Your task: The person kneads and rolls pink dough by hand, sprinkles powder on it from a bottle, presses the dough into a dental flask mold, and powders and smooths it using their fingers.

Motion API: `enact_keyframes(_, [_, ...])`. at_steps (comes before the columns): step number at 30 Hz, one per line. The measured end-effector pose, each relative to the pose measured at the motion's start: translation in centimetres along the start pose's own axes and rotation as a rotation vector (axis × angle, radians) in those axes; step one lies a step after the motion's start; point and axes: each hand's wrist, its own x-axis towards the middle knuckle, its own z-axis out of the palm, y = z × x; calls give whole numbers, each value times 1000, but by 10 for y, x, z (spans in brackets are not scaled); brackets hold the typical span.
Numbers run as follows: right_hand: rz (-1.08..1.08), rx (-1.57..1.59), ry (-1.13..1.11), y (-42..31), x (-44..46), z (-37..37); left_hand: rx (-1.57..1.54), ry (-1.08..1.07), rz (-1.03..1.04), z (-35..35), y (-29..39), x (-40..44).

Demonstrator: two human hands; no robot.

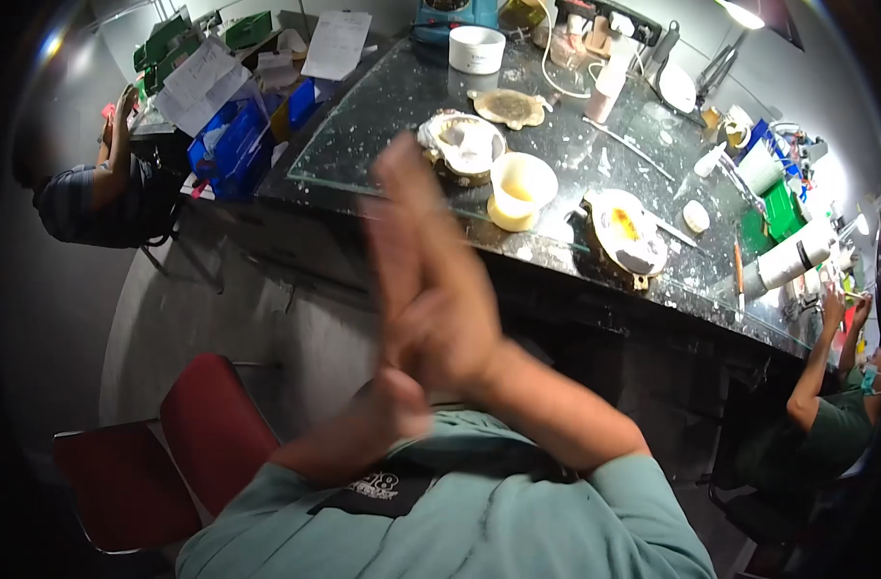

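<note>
My left hand (pixel 390 275) and my right hand (pixel 452 299) are pressed palm to palm in front of the bench edge, blurred by motion. Their fingers stretch upward, and nothing shows between them. Just beyond the fingertips, a metal flask with white plaster (pixel 464 145) lies on the dark bench. A cream rubber bowl (pixel 522 188) stands to its right. Farther right lies another flask (pixel 626 232) with a yellow patch in its plaster. Neither hand touches these objects.
The speckled bench (pixel 382 125) also bears a metal plate (pixel 510 108), a white pot (pixel 477 50), and several tools and bottles. A red chair (pixel 213 425) stands at lower left. Other people sit at far left and far right.
</note>
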Motion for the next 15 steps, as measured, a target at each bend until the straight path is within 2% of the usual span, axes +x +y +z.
enact_keyframes(1, [51, 57, 67, -9, -3, 2, 19, -44, 17, 5, 0, -6])
enact_keyframes(4, [-8, 87, -93, -37, -32, 38, -153, 37, 95, -22, 14, 22])
enact_keyframes(6, [-39, 223, 114, -9, -5, 36, -113, 14, 124, -13, 7, 17])
enact_keyframes(7, [-37, 271, 146, 1, 9, 26, -87, -17, 131, -3, -2, 6])
enact_keyframes(9, [14, 205, -114, -20, -16, 37, -111, 3, 255, -11, -16, 11])
enact_keyframes(10, [33, 165, -244, -32, -25, 43, -221, 60, 196, -23, 5, 28])
enact_keyframes(12, [-40, 47, -105, -2, 8, 9, -218, 77, 153, -14, 6, 22])
enact_keyframes(14, [-75, 92, -103, -10, 0, 22, -275, 83, 149, -9, -1, 13])
enact_keyframes(15, [-92, 115, -103, -14, -4, 29, -394, 150, 156, -26, 8, 30])
